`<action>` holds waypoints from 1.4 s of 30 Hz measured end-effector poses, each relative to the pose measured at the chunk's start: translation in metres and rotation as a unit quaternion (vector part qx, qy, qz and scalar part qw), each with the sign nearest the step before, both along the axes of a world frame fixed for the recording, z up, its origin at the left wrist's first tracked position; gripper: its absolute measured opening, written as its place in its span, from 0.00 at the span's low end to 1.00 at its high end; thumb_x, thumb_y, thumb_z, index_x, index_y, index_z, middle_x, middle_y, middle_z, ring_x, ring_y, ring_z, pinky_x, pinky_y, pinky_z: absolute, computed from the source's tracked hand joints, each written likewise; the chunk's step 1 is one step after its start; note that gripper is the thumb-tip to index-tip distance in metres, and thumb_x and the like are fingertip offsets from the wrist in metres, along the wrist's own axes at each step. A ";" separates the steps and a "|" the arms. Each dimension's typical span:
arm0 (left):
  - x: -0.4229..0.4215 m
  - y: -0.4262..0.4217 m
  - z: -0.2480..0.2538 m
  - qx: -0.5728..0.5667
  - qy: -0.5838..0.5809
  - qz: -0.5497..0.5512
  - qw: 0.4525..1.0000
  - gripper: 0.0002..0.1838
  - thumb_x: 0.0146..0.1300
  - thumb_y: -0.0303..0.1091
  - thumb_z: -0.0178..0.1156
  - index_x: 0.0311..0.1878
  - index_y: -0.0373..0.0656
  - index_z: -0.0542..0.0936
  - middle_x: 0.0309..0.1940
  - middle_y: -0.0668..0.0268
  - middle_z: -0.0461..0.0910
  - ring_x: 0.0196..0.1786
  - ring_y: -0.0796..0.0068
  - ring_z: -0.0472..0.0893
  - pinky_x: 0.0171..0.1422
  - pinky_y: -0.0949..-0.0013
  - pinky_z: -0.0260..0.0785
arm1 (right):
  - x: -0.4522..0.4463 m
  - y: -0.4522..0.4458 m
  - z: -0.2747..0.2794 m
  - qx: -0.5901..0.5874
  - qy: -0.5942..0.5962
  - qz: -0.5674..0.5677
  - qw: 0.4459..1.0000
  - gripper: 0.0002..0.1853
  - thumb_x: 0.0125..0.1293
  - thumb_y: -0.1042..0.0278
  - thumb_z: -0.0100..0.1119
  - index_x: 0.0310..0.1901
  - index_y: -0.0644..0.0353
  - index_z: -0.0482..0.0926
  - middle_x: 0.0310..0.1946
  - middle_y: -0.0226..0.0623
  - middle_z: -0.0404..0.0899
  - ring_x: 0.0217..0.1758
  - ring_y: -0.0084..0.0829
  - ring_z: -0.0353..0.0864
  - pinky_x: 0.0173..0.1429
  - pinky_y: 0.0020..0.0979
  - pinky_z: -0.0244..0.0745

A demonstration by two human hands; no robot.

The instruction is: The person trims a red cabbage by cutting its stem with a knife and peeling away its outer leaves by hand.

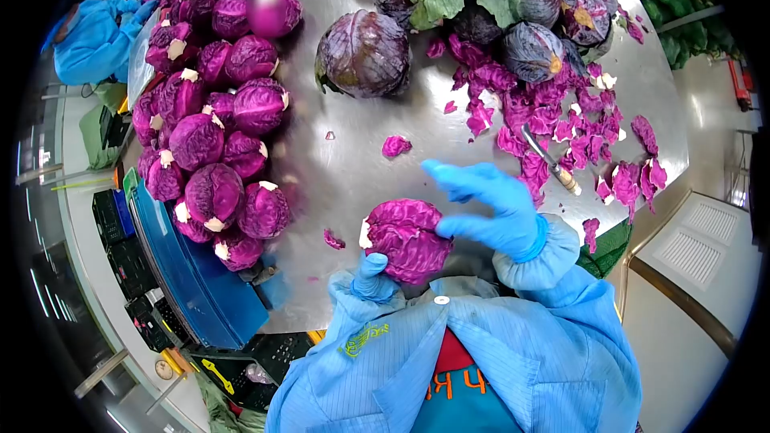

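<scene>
A peeled red cabbage (pixel 406 240) with a pale cut stem end is close to my body, above the steel table. My left hand (pixel 371 279), in a blue glove, grips it from below on its left side; most of its fingers are hidden. On the right, my right hand (pixel 497 212), also gloved, has its fingers stretched apart. Its thumb overlaps the cabbage's right edge; whether it touches, I cannot tell. Beyond my right hand, a knife (pixel 552 162) with a light handle lies among torn purple leaves (pixel 541 124).
Peeled red cabbages (pixel 197 141) are heaped at the left of the steel table (pixel 345 168). An unpeeled cabbage (pixel 364 54) sits at the upper middle, with more unpeeled cabbages (pixel 533 52) behind to the right. A blue bin (pixel 200 273) stands off the left edge.
</scene>
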State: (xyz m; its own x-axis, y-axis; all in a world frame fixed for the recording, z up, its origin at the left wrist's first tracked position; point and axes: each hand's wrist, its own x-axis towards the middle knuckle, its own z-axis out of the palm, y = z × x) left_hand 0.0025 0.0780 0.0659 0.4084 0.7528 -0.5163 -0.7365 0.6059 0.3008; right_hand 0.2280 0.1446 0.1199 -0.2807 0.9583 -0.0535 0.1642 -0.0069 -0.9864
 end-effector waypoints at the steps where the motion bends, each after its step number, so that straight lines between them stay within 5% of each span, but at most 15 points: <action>1: 0.002 0.000 0.005 -0.002 0.025 0.002 1.000 0.49 0.46 0.39 0.72 0.71 0.36 0.60 0.64 0.49 0.71 0.63 0.51 0.76 0.68 0.49 0.72 | -0.011 0.004 0.002 0.058 -0.046 0.035 0.997 0.29 0.58 0.68 0.71 0.63 0.54 0.77 0.43 0.36 0.82 0.44 0.29 0.78 0.55 0.30 0.73; 5: 0.006 -0.002 0.005 0.002 0.057 -0.011 0.998 0.48 0.48 0.38 0.72 0.72 0.37 0.59 0.63 0.52 0.72 0.63 0.56 0.76 0.67 0.52 0.73 | -0.017 0.009 -0.008 0.079 -0.105 0.162 0.978 0.24 0.61 0.56 0.68 0.60 0.45 0.81 0.37 0.36 0.80 0.41 0.36 0.76 0.52 0.34 0.72; 9: 0.007 0.000 0.003 0.021 0.073 0.001 0.997 0.47 0.50 0.37 0.71 0.72 0.38 0.59 0.62 0.54 0.72 0.63 0.58 0.76 0.68 0.53 0.72 | -0.016 0.000 -0.024 0.104 -0.038 0.075 0.991 0.21 0.60 0.57 0.69 0.56 0.44 0.84 0.31 0.30 0.79 0.38 0.33 0.76 0.44 0.32 0.73; 15: 0.011 0.008 0.003 0.023 0.085 0.021 0.996 0.41 0.52 0.31 0.70 0.70 0.37 0.62 0.61 0.55 0.73 0.62 0.60 0.77 0.67 0.54 0.73 | -0.031 -0.016 -0.029 0.287 -0.310 -0.075 0.903 0.18 0.57 0.55 0.70 0.51 0.38 0.86 0.29 0.23 0.77 0.28 0.26 0.76 0.30 0.29 0.72; 18: 0.010 0.009 0.005 0.028 0.108 0.022 0.994 0.39 0.52 0.29 0.70 0.68 0.37 0.65 0.59 0.55 0.75 0.61 0.61 0.77 0.66 0.55 0.73 | -0.033 -0.018 -0.035 0.338 -0.335 -0.109 0.873 0.18 0.56 0.53 0.70 0.50 0.37 0.85 0.28 0.21 0.77 0.26 0.24 0.75 0.27 0.29 0.71; 30: 0.006 0.005 -0.015 0.084 0.264 0.034 0.960 0.42 0.45 0.26 0.77 0.64 0.38 0.66 0.58 0.57 0.74 0.60 0.64 0.77 0.66 0.57 0.72 | -0.024 -0.008 -0.040 0.186 -0.221 0.005 0.957 0.12 0.62 0.55 0.67 0.42 0.51 0.82 0.30 0.33 0.76 0.31 0.37 0.79 0.31 0.36 0.73; 42: 0.016 0.018 0.005 0.144 0.340 0.060 0.927 0.45 0.42 0.29 0.80 0.64 0.38 0.65 0.59 0.55 0.73 0.61 0.63 0.75 0.67 0.57 0.71 | -0.015 0.006 -0.021 0.160 -0.205 0.017 0.965 0.11 0.62 0.60 0.68 0.41 0.55 0.83 0.29 0.36 0.77 0.31 0.34 0.79 0.33 0.34 0.74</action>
